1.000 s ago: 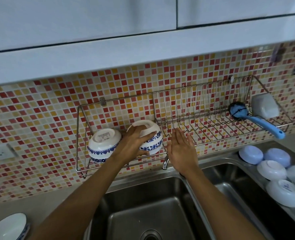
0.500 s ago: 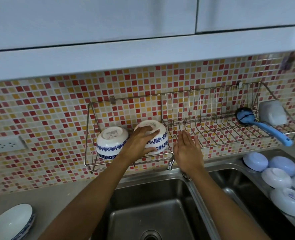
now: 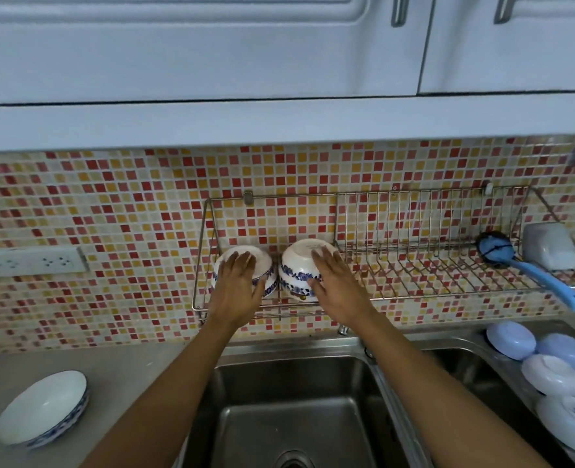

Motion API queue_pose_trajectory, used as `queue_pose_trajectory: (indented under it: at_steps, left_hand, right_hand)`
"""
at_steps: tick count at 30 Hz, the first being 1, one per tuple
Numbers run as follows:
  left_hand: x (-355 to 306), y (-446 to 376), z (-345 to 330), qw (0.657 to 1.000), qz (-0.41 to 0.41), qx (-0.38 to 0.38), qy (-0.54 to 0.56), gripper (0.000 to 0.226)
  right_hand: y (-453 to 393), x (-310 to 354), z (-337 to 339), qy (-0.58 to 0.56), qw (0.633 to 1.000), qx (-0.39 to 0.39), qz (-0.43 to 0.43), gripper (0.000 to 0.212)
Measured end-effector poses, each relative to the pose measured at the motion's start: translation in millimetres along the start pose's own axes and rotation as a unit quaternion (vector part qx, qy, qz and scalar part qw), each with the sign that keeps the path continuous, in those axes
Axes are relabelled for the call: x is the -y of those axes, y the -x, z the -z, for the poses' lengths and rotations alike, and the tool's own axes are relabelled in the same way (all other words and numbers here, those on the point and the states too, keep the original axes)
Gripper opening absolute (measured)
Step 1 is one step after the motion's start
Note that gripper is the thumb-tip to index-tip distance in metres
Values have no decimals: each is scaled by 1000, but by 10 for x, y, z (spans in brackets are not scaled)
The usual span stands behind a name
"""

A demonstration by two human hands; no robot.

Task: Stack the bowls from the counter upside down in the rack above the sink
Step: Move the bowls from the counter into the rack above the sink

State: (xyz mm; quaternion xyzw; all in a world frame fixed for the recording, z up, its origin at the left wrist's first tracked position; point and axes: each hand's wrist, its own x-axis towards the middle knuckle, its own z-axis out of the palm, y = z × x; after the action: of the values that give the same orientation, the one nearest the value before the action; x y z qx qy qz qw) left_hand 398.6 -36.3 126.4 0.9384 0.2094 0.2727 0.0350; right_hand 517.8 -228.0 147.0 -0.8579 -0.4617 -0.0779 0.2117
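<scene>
My left hand (image 3: 237, 287) lies flat, fingers straight, on the upturned base of the left bowl stack (image 3: 262, 265) at the left end of the rack (image 3: 448, 292); my right hand (image 3: 335, 285) lies the same way, fingers spread, on the right bowl stack (image 3: 296, 265) just beside it. Neither hand grips; both only press. The two stacks sit upside down, nearly touching, close to the rack's left wall, with the front rail just beneath my wrists.

One bowl (image 3: 41, 408) is left on the counter, rim up, near the front left corner, well down and left of my left hand, which I judge the nearer one to fetch it. The way there runs back over the rail and across the sink's (image 3: 296, 417) left edge, with bare counter around it. The rack's right end holds a blue brush (image 3: 529, 268) and a grey cup (image 3: 549, 249).
</scene>
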Motion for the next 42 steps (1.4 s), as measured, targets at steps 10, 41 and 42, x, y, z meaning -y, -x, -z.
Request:
queue_pose_trajectory:
  at_steps: [10, 41, 42]
  left_hand:
    - [20, 178, -53, 999, 24, 28, -19, 69]
    - [3524, 2838, 418, 899, 406, 31, 165, 72]
    - [3609, 2863, 387, 891, 418, 30, 177, 72]
  right_hand:
    - [20, 19, -393, 87, 994, -58, -24, 58]
    - [231, 3796, -3112, -292, 925, 183, -159, 74]
    - [188, 3864, -3167, -304, 916, 184, -185, 74]
